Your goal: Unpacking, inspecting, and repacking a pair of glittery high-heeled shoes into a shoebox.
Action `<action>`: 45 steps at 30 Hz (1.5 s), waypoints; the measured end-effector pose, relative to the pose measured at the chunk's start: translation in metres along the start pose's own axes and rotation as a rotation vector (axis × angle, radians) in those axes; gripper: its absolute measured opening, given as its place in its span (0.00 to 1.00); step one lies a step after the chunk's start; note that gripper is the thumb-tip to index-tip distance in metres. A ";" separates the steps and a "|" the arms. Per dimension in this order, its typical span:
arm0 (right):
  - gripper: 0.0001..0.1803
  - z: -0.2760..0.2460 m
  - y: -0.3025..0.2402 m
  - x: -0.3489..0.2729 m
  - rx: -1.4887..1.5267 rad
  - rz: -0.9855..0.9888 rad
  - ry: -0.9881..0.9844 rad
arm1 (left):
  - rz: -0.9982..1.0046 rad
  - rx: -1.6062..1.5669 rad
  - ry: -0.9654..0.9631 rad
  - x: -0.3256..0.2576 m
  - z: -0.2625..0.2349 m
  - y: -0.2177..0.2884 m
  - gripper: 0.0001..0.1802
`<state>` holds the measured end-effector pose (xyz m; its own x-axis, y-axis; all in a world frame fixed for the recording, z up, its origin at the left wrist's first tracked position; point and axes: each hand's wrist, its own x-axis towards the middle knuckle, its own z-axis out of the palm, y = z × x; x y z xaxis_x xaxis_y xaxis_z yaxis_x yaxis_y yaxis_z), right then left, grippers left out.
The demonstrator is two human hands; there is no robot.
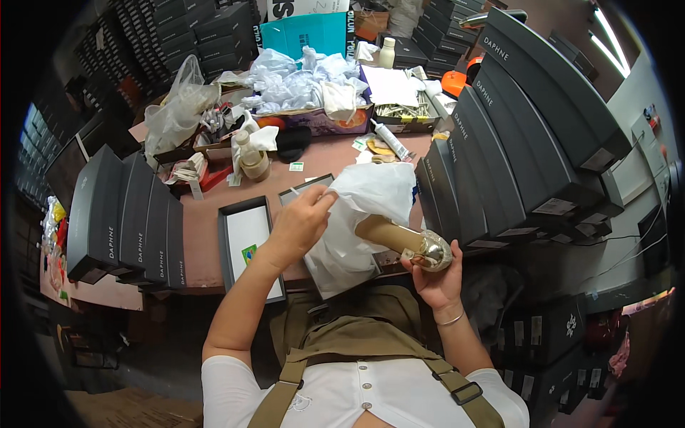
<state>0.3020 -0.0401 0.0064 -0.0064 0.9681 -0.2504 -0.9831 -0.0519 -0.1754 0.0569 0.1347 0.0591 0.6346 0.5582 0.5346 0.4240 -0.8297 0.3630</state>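
In my right hand (437, 282) is a shiny gold shoe (432, 251), gripped around its toe, with its tan inside turned upward. My left hand (301, 220) pinches the edge of a white tissue-like sheet (377, 187), lifted over the heel end of the shoe and hiding part of it. Below the sheet, more white wrapping covers much of a dark shoe box (312, 180) at the table's front edge. Left of my left forearm lies a shallow dark box part (225, 250), white inside, with a small green card (248, 254) in it.
Dark shoe boxes stand stacked at the right (514, 135) and in a row at the left (128, 221). At the back, a carton holds crumpled white paper (300, 82). A bottle (253, 160), a white tube (391, 139) and a clear plastic bag (178, 114) lie around it.
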 end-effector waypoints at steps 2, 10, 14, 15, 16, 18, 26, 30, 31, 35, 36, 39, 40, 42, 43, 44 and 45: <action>0.38 -0.001 0.003 -0.001 0.018 -0.005 -0.010 | -0.005 -0.055 -0.064 0.001 0.009 0.007 0.19; 0.32 0.022 0.052 0.001 -0.253 -0.338 -0.049 | 0.173 -0.269 -0.025 -0.004 -0.001 0.094 0.19; 0.27 0.033 0.065 0.018 -0.694 -0.363 -0.190 | 0.338 -0.373 -0.038 -0.012 0.022 0.129 0.19; 0.27 0.033 0.065 0.026 -0.734 -0.354 -0.215 | 0.323 -0.371 -0.041 -0.020 0.026 0.130 0.18; 0.27 0.033 0.065 0.033 -0.760 -0.343 -0.246 | 0.307 -0.369 -0.042 -0.026 0.028 0.130 0.18; 0.26 0.038 0.057 0.031 -0.877 -0.395 -0.217 | 0.358 -0.390 -0.079 -0.025 0.033 0.140 0.19; 0.26 0.045 0.081 0.048 -1.591 -0.661 -0.416 | 0.217 -0.633 -0.083 -0.081 0.033 0.104 0.43; 0.25 0.043 0.116 0.054 -2.047 -0.661 -0.821 | -0.945 -1.849 0.297 -0.099 0.027 0.067 0.40; 0.25 0.040 0.123 0.053 -2.111 -0.608 -0.925 | -1.036 -1.797 0.400 -0.107 0.028 0.058 0.39; 0.25 0.033 0.115 0.037 -2.050 0.025 -1.258 | -0.971 -1.217 0.644 -0.140 -0.010 0.016 0.40; 0.25 0.028 0.100 0.034 -1.915 0.309 -1.166 | -0.922 -1.036 0.618 -0.155 -0.023 -0.005 0.41; 0.31 -0.015 0.052 0.041 -1.017 0.414 -0.441 | -0.766 -0.951 0.297 -0.126 -0.079 -0.002 0.42; 0.36 -0.018 0.047 0.049 -0.639 0.356 -0.318 | -0.732 -0.936 0.161 -0.111 -0.083 -0.002 0.42; 0.45 -0.013 0.046 0.051 -0.275 0.419 -0.303 | -0.720 -0.979 0.017 -0.084 -0.068 -0.002 0.42; 0.46 -0.009 0.051 0.053 -0.352 0.365 -0.219 | -0.745 -1.036 0.014 -0.070 -0.040 0.002 0.42; 0.47 -0.007 0.057 0.051 -0.429 0.293 -0.134 | -0.786 -1.172 0.214 -0.055 -0.003 0.005 0.42; 0.46 -0.012 0.053 0.051 -0.447 0.246 -0.131 | -0.799 -1.401 0.448 -0.041 0.029 0.017 0.41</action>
<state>0.2516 0.0032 -0.0275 -0.2783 0.9351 -0.2193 -0.7761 -0.3534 -0.5222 0.0574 0.0976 0.0215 0.2320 0.9720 -0.0369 -0.4944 0.1505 0.8561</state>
